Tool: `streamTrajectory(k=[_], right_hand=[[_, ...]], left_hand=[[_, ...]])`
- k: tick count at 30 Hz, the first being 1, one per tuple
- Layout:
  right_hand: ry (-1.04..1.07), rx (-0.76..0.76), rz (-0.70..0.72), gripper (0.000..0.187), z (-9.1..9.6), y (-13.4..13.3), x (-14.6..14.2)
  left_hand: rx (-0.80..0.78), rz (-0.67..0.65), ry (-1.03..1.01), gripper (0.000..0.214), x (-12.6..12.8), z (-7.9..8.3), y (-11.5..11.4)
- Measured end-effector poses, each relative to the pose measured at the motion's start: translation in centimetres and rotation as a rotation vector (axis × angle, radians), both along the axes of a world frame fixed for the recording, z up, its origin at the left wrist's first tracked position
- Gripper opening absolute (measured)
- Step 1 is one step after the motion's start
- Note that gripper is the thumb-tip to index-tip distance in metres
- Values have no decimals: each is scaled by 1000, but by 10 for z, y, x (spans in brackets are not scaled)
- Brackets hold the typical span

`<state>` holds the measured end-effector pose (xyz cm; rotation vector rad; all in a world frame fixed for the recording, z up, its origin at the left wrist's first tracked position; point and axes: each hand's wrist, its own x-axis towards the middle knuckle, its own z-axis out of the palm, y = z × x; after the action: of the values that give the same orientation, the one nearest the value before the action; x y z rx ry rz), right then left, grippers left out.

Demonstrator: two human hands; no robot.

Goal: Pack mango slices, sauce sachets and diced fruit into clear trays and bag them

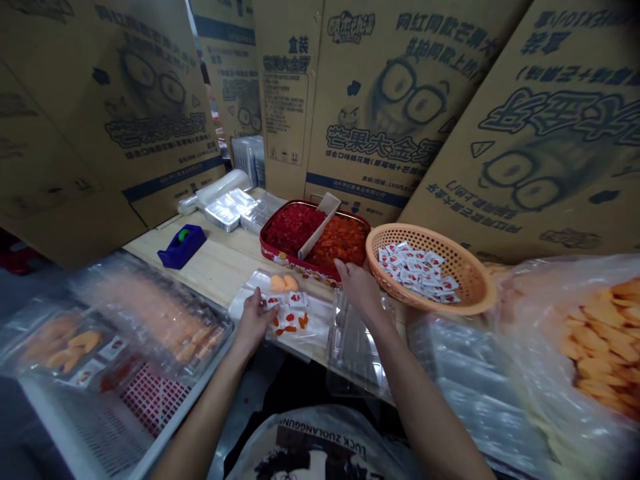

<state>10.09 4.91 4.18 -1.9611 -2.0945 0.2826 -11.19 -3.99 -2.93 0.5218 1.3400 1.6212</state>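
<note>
My left hand (253,319) grips the left edge of a clear plastic tray (267,279) on the wooden table. In it lie two orange puffy sweets (284,283), white printed sachets (299,299) and a few small red and orange pieces (290,323). My right hand (359,287) is at the front right rim of a red tin (273,253), thumb and fingers pinched together. Whatever is between them is hidden. A cardboard strip (320,227) divides the tin into dark red bits (293,225) and orange-red bits (340,241).
An orange basket (477,287) of sachets stands right of the tin. Clear plastic trays (357,340) lie stacked before it, and a bag of orange sweets (600,327) sits far right. Left are a blue tape dispenser (183,248) and a white crate (90,427) with filled packs. Cardboard boxes (370,100) wall the back.
</note>
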Motion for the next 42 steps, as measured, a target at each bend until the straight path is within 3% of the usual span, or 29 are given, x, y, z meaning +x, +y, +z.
streamTrajectory(k=[2,4,6,9,12,14,15,16,20,22,29,42], right_hand=[[47,-5,-11,59,9,-4,-3],[90,-7,-23,58,20,-9,-9],[127,6,-35,58,31,-17,-18],[190,49,-11,51,39,-28,-26],[315,232,56,36,38,-37,-17],[519,356,30,30,32,-42,-3],[681,339,7,30,29,-46,4],[873,247,-3,31,25,-50,10],[1599,-414,59,29,14,-67,20],[1823,-562,36,26,11,-73,18],[2090,-778,60,23,9,-81,14],[2203,-793,62,19,17,-90,8]], left_hand=[[125,49,143,55,3,13,-4],[207,-28,234,52,17,27,-10],[205,-270,198,54,39,38,-17],[129,-594,-24,50,71,43,-22],[56,-547,-160,36,77,39,-19],[58,-436,-219,37,68,39,-15],[61,-399,-245,40,62,41,-14],[59,-381,-267,44,57,44,-12],[24,-393,-329,57,53,53,-12],[22,-408,-350,57,58,53,-13],[31,-464,-432,45,66,41,-14],[28,-480,-438,43,69,33,-13]])
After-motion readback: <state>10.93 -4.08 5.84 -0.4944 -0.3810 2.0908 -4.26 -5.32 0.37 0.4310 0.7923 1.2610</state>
